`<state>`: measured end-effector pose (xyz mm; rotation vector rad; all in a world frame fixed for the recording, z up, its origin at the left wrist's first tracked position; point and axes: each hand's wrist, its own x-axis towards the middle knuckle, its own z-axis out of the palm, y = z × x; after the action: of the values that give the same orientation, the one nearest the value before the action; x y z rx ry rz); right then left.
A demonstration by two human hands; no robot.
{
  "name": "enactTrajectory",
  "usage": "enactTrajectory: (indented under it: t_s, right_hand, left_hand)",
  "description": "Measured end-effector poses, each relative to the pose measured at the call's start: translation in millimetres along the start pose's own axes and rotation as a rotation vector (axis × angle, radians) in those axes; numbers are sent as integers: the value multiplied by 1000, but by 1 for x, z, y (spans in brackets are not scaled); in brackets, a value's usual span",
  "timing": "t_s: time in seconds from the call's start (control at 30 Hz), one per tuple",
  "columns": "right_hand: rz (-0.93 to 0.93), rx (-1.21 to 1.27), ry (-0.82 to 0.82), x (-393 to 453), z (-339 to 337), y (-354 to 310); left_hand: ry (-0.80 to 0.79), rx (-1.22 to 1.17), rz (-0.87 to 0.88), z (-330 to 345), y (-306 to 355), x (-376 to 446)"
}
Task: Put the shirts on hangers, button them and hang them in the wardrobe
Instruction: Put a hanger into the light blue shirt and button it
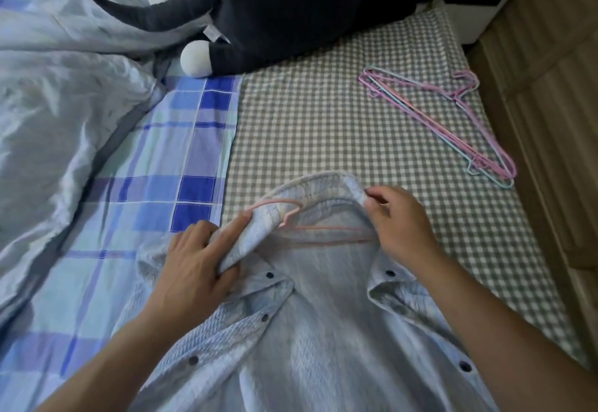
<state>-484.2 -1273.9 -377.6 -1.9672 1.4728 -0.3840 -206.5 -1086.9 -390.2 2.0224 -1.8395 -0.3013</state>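
Pale blue textured shirt (323, 330) unbuttoned on bed; pink wire hanger (326, 233) inside. Left hand (194, 269), right hand (401, 223) pinching collar. Buttoning, hanging left.

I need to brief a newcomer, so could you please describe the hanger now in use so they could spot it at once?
On the grey checked sheet, find the pale blue shirt between both hands. The pink hanger lies inside its open collar, unlike the spare hangers lying bare on the sheet.
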Motion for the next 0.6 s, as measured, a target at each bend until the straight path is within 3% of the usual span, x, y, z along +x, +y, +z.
enactTrajectory:
  t_s: [0.07,0.13,0.3,0.4,0.43,0.5,0.6]
  right_hand:
    - [-49,-37,-184,-4,-1,4]
    - [-138,-225,-318,-13,-2,16]
    - [-553,-760,-246,-13,-29,62]
    - [-494,-882,-430,-9,-41,55]
    - [-417,-861,-471,-8,-45,42]
    - [-264,-547,-445,-7,-52,10]
    - [-38,-83,-215,6,-45,-43]
  left_hand:
    - [3,15,48,-2,-6,-2]
    - [-8,59,79,-5,-14,-4]
    - [-151,113,106,-5,-44,-9]
    - [-164,101,77,-3,-43,2]
    - [-129,96,14,-6,-39,9]
    - [-45,124,-83,-12,-26,23]
    - [72,147,-229,-29,7,63]
